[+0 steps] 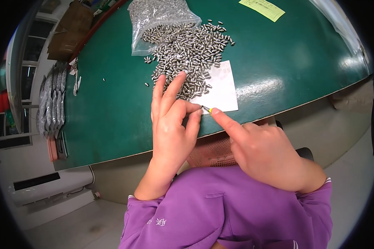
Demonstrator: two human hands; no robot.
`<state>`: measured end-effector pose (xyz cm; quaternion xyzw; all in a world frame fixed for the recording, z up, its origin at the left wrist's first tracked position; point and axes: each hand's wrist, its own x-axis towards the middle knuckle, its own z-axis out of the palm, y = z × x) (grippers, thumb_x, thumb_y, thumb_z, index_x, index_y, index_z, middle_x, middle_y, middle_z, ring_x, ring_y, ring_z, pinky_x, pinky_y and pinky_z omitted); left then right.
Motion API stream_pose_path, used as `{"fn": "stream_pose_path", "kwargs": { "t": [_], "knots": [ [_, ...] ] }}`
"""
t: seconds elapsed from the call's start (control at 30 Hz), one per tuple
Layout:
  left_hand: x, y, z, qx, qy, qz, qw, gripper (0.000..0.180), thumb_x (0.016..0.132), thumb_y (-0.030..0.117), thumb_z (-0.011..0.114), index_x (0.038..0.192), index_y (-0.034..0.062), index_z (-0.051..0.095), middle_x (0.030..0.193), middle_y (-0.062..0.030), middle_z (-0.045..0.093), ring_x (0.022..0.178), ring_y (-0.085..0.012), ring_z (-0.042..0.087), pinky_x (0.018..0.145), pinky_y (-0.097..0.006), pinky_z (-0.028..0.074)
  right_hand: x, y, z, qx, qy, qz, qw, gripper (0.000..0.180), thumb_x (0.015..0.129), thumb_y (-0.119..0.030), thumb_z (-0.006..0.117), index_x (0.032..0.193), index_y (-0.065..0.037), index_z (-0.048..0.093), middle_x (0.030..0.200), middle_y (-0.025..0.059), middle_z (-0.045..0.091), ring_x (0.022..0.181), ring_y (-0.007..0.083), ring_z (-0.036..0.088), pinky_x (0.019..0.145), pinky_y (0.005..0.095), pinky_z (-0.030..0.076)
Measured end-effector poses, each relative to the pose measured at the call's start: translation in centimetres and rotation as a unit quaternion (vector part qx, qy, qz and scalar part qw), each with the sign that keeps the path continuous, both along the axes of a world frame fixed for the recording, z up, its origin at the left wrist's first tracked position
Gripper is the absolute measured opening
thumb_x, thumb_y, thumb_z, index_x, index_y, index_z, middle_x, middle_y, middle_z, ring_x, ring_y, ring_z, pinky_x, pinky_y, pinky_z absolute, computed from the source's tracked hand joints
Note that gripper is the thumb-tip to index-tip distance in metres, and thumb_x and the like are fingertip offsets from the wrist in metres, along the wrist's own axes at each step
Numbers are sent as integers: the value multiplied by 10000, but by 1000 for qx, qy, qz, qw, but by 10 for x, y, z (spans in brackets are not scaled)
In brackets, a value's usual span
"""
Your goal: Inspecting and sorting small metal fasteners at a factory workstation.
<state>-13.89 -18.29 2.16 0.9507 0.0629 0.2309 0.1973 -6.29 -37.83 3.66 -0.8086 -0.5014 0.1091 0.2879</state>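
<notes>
Green table at frame centre carries spilled metal pins beside white paper, so left hand pinches one pin while right hand, grip clenched, probes it with a yellow-tipped tool.

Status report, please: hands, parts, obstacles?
Left hand pinching one small metal part. Right hand holding yellow-tipped tool against it. Pile of metal parts ahead on green table, nothing blocking.
</notes>
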Motion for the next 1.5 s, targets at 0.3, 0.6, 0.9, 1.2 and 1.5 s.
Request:
{"fn": "stream_pose_path", "kwargs": {
  "t": [0.3, 0.6, 0.9, 1.2, 1.5],
  "knots": [
    [-12, -8, 16, -53, 75, -64, 994, 199, 728, 44, 775, 905, 67, 688, 1512, -200, 384, 1417, -489, 272, 1131, -544, 274, -3, -7, -16, 78, 35, -55, 995, 592, 838, -7, 576, 1415, -117, 503, 734, 128, 631, 607, 296, 622, 579, 410, 523],
    [17, 0, 1, 24, 27, 43, 998, 133, 782, 110, 767, 863, 74, 668, 1469, -208, 416, 1411, -479, 277, 1115, -544, 288, -3, -8, -14, 51, -1, -73, 996, 591, 851, -86, 619, 1426, -118, 484, 657, 73, 596, 589, 235, 630, 719, 386, 518],
    [2, -3, 1, -3, 5, 0, 1000, 183, 745, 36, 775, 895, 64, 674, 1464, -190, 434, 1397, -469, 317, 1119, -527, 302, -4, -8, -14, 57, 37, -67, 995, 606, 840, -7, 562, 1430, -121, 483, 811, 117, 645, 676, 289, 632, 619, 411, 526],
    [-2, -3, 0, -1, 12, 27, 1000, 153, 764, 35, 749, 887, 42, 656, 1447, -212, 449, 1389, -466, 334, 1108, -520, 323, -7, -4, -9, 20, 17, -56, 998, 618, 833, -12, 576, 1435, -110, 480, 694, 101, 593, 612, 284, 614, 618, 417, 520],
    [-3, 1, 1, -5, 11, 25, 1000, 122, 772, 21, 729, 866, 63, 662, 1419, -197, 488, 1365, -465, 376, 1105, -514, 327, -10, -2, -9, 30, 1, -45, 999, 632, 827, -3, 588, 1439, -117, 479, 656, 89, 565, 577, 278, 593, 605, 412, 510]
  ]
}}
